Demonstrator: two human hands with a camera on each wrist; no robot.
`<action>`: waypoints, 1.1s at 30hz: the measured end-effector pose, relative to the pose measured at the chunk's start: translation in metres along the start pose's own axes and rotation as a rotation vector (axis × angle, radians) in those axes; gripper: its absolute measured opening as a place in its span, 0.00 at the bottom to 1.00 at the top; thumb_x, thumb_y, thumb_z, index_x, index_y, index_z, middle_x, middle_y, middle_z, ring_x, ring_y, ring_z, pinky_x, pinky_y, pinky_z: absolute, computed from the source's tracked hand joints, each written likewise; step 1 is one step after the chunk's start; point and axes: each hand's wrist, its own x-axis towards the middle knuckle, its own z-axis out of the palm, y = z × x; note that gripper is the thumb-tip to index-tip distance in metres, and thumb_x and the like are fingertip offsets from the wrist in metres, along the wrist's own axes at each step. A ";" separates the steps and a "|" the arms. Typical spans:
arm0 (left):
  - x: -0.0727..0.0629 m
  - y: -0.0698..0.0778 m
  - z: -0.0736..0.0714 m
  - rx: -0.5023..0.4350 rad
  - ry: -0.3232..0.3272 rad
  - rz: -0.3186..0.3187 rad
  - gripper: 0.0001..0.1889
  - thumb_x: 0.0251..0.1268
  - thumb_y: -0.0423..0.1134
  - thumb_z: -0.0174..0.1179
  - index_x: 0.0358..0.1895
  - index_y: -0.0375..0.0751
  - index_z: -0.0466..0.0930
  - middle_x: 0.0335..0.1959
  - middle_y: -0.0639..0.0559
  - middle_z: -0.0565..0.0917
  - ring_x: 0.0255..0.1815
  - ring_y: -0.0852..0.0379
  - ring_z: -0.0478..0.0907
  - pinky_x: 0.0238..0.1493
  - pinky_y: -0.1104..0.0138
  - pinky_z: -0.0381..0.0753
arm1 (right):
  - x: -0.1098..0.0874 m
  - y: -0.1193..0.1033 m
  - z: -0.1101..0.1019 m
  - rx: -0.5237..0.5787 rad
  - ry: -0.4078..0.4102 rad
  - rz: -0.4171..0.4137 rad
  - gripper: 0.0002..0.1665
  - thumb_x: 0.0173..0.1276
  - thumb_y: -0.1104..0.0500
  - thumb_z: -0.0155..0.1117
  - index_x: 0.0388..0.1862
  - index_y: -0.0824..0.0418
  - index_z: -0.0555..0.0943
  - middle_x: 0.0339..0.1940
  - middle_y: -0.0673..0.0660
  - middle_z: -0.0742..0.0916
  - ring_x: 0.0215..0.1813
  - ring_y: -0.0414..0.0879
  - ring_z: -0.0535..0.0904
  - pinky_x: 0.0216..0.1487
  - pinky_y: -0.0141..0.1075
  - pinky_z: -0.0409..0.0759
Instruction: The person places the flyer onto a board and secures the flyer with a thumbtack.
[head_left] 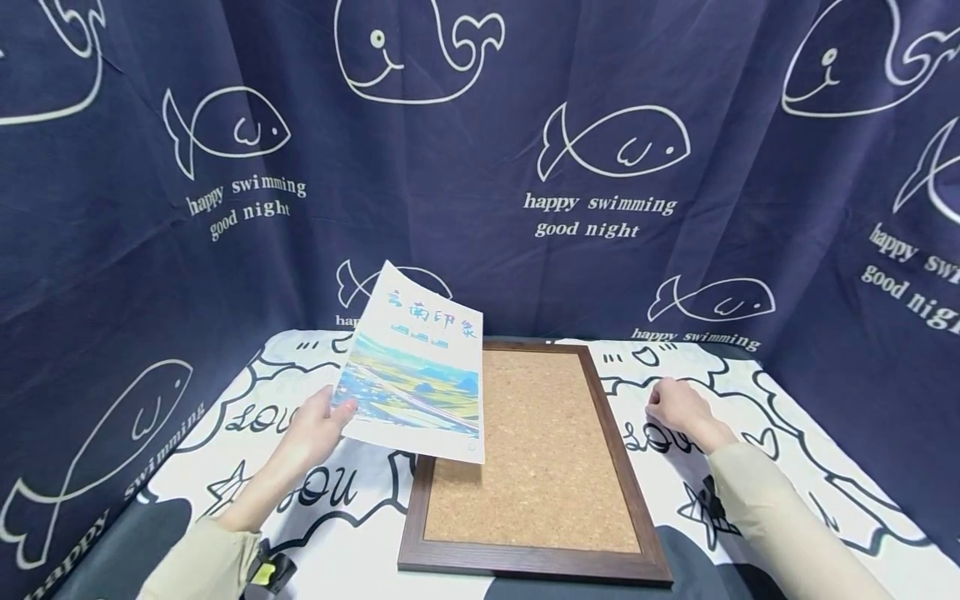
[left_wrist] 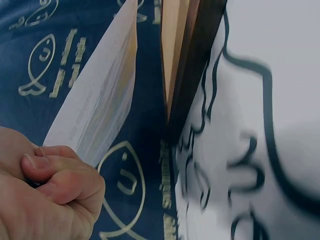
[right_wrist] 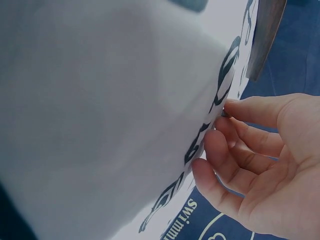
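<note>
My left hand (head_left: 311, 429) grips the lower left edge of a printed poster (head_left: 416, 375). It has a landscape picture, and blue Chinese lettering runs along the top. The poster is raised and tilted over the left part of a cork board (head_left: 540, 467), which has a dark brown wooden frame. In the left wrist view the poster's pale back (left_wrist: 80, 105) shows, with the fingers curled at its corner. To the right of the board, low over the table, my right hand (head_left: 682, 408) pinches a small dark object (right_wrist: 224, 114) between thumb and forefinger. Its kind is too small to tell.
The table wears a white cloth (head_left: 352, 533) with black lettering, stars and wavy lines. Behind and at both sides hangs a dark blue curtain (head_left: 480, 183) with white fish and whales. A dark strap-like item with a yellow patch (head_left: 264, 573) is by the left cuff.
</note>
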 end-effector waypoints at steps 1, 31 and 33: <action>0.001 0.002 0.005 -0.005 -0.004 0.005 0.22 0.77 0.40 0.41 0.66 0.30 0.65 0.58 0.33 0.78 0.60 0.38 0.75 0.56 0.50 0.74 | 0.000 0.000 0.000 0.000 -0.001 0.002 0.07 0.59 0.64 0.61 0.28 0.65 0.85 0.25 0.59 0.86 0.25 0.47 0.76 0.26 0.42 0.72; -0.008 0.044 0.107 -0.250 -0.307 0.019 0.19 0.76 0.37 0.37 0.61 0.29 0.63 0.15 0.54 0.68 0.11 0.64 0.59 0.11 0.76 0.57 | 0.005 0.001 -0.002 0.005 -0.033 0.011 0.06 0.58 0.64 0.62 0.27 0.66 0.84 0.22 0.57 0.84 0.24 0.46 0.76 0.25 0.38 0.72; -0.010 0.046 0.110 -0.281 -0.336 -0.012 0.18 0.76 0.37 0.37 0.61 0.30 0.63 0.15 0.54 0.69 0.10 0.66 0.60 0.10 0.77 0.57 | 0.005 0.000 -0.002 0.013 -0.027 -0.008 0.06 0.57 0.65 0.61 0.27 0.67 0.84 0.20 0.56 0.84 0.23 0.45 0.75 0.25 0.37 0.72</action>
